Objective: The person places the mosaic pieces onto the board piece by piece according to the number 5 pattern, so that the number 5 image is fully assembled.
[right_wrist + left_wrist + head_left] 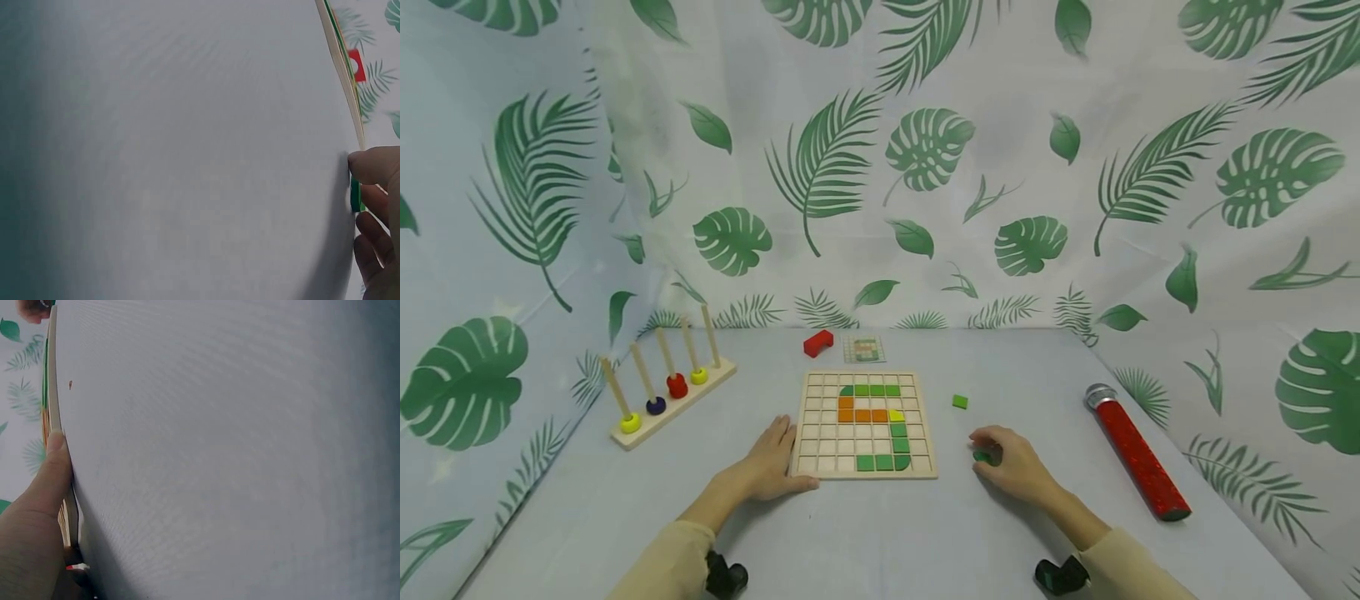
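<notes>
A wooden grid board (820, 435) lies on the table with green, orange and yellow tiles set in an angular S-like pattern. My left hand (769, 468) rests at its lower-left corner, the fingers straight along the left side and the thumb against the near edge. To the right of the board my right hand (1017, 468) has its fingers curled around a dark green tile (983, 457), low over the table. In the right wrist view this green tile (355, 195) shows between thumb and fingers, partly hidden. A lighter green tile (960, 402) lies loose beyond that hand.
Behind the board are a red block (818, 342) and a small pattern card (864, 348). A peg stand (681, 408) with coloured rings is on the left. A red microphone (1138, 454) lies on the right. Leaf-print cloth (850, 183) hangs behind the table.
</notes>
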Demonstrator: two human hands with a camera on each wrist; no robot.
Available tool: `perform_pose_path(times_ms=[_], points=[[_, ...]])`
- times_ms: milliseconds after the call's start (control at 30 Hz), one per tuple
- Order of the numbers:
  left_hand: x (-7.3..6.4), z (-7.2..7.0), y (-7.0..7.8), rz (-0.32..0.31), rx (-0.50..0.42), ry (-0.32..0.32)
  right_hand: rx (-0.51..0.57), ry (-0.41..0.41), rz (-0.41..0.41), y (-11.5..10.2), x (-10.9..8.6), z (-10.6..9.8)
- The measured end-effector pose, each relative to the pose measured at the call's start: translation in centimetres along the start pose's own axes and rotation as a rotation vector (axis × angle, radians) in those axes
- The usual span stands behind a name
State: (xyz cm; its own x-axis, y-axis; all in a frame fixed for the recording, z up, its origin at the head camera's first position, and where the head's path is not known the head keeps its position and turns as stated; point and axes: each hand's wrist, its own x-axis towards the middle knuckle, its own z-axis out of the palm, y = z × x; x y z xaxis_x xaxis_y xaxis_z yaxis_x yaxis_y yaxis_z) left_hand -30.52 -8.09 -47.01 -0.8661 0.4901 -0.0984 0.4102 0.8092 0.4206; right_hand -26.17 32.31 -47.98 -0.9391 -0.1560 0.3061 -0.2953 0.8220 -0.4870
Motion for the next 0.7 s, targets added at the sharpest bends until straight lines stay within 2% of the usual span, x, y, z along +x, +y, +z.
perform_pose_path(times_ms=[200, 467, 700], points=[[0.1, 0.2, -0.1, -0.005, 0.016, 0.003, -0.009, -0.018, -0.015, 0.6, -0.4, -0.7], [0.0, 0.0, -0.1, -0.009, 0.001, -0.001, -0.010, -0.041, -0.008, 1.1, 0.1, -0.8], [0.0, 0.0, 0.0, -0.006, 0.002, -0.009, 0.039, -0.001, -0.005, 0.8, 0.8, -1.1]])
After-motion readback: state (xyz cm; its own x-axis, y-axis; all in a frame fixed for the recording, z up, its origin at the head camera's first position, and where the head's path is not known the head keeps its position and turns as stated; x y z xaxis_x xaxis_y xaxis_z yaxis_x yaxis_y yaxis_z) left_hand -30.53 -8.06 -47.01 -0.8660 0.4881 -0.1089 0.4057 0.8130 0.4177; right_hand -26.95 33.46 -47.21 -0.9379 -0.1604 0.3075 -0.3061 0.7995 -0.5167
